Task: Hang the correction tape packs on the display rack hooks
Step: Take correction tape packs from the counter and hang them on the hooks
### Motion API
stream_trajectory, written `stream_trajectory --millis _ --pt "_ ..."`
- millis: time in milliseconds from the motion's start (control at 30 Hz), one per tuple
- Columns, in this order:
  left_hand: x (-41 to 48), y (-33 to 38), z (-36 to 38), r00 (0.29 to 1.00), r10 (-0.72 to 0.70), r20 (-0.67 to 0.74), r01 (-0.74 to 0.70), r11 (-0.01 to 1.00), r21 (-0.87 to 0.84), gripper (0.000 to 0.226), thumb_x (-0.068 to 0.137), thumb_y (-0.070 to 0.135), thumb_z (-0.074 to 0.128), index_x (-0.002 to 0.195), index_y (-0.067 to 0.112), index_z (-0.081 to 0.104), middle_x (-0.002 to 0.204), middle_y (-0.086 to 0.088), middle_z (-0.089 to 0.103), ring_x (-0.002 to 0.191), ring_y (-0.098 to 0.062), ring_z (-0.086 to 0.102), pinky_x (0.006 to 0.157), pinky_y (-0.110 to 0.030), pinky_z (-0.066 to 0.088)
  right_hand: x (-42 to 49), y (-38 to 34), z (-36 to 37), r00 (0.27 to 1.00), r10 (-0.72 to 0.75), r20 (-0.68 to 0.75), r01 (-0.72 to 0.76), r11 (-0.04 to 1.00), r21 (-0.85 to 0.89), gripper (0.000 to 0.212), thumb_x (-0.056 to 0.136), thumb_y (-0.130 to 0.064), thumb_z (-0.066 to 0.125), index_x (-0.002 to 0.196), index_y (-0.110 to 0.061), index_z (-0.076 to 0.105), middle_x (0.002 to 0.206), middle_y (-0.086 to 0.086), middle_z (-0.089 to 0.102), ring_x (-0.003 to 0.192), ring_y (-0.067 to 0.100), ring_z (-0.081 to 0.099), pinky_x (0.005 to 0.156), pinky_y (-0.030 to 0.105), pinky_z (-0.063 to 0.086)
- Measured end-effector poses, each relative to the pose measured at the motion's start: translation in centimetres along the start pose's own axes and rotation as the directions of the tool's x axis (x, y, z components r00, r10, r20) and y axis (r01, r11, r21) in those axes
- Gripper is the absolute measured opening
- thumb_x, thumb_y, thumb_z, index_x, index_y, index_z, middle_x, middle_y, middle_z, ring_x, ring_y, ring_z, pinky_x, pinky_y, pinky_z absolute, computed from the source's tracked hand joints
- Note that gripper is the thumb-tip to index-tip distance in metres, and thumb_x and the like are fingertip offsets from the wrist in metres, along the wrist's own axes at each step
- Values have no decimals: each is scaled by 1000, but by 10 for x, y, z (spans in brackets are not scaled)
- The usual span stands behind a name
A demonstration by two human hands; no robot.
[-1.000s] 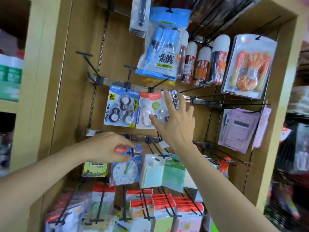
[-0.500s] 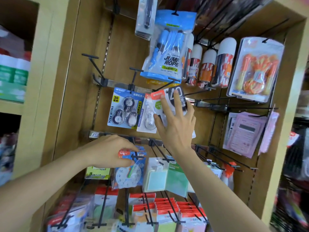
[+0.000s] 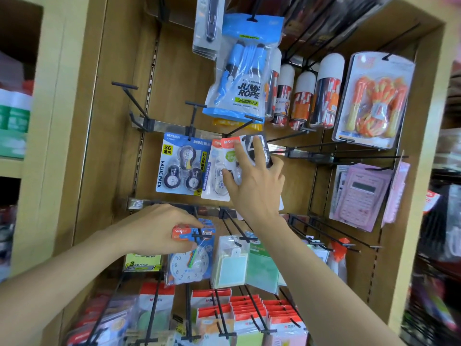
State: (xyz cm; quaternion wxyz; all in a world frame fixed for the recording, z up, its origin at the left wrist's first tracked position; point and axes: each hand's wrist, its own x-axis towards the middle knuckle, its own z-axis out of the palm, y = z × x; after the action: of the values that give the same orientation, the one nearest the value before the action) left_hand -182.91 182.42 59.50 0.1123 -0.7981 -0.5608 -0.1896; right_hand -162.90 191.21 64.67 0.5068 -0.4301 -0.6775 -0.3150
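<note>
A blue value pack of correction tapes point(image 3: 180, 164) hangs from a black hook point(image 3: 193, 116) on the middle rail. Beside it to the right hang correction tape packs with red-orange headers point(image 3: 219, 168). My right hand point(image 3: 252, 181) lies over these packs, fingers spread, thumb and fingers pinching the front ones, including one with a black "40" label point(image 3: 254, 146). Lower left, my left hand point(image 3: 162, 233) grips a small red-orange pack point(image 3: 182, 233) at the tip of a lower hook point(image 3: 202, 236).
An empty hook point(image 3: 132, 98) juts out at the upper left. A blue jump rope bag point(image 3: 242, 78), spray cans point(image 3: 324, 93) and an orange rope pack point(image 3: 374, 101) hang above. A clock pack point(image 3: 189, 265), sticky notes point(image 3: 232, 265) and pink calculators point(image 3: 359, 196) hang around.
My right hand has slid slightly up and closed more over the hanging packs, and the "40" label pack has turned more to the front. My left hand stays on its small pack.
</note>
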Motion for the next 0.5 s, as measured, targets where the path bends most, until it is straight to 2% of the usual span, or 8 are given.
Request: stream_trajectory --millis 100,233,400,500 --pt "0 1 -1 1000 1 4 0 1000 -13 52 79 67 55 127 48 61 116 20 68 103 -1 63 87 -36 55 6 2 6 997 -7 77 7 1000 -2 65 91 -60 51 149 -39 33 163 1 24 117 43 42 86 52 48" --pt "0 0 0 1000 1 -3 -1 1000 -5 46 80 63 57 122 46 63 112 17 70 100 -3 64 85 -40 56 1 4 14 994 -53 100 60 996 -68 68 92 -59 48 153 -34 28 164 5 20 125 45 39 88 54 47" --pt "0 0 0 1000 17 -13 -17 1000 -2 42 86 58 61 126 44 64 118 21 68 104 1 62 88 -35 55 -5 11 27 981 -163 104 177 973 -145 77 90 -64 42 156 -31 20 165 11 14 148 44 13 112 61 26" --pt "1 0 1 999 31 -31 -31 1000 3 46 88 57 63 131 44 61 123 26 65 106 6 59 90 -28 53 -8 12 36 969 -207 136 221 971 -96 80 90 -62 43 157 -34 11 166 11 9 150 44 8 115 61 21"
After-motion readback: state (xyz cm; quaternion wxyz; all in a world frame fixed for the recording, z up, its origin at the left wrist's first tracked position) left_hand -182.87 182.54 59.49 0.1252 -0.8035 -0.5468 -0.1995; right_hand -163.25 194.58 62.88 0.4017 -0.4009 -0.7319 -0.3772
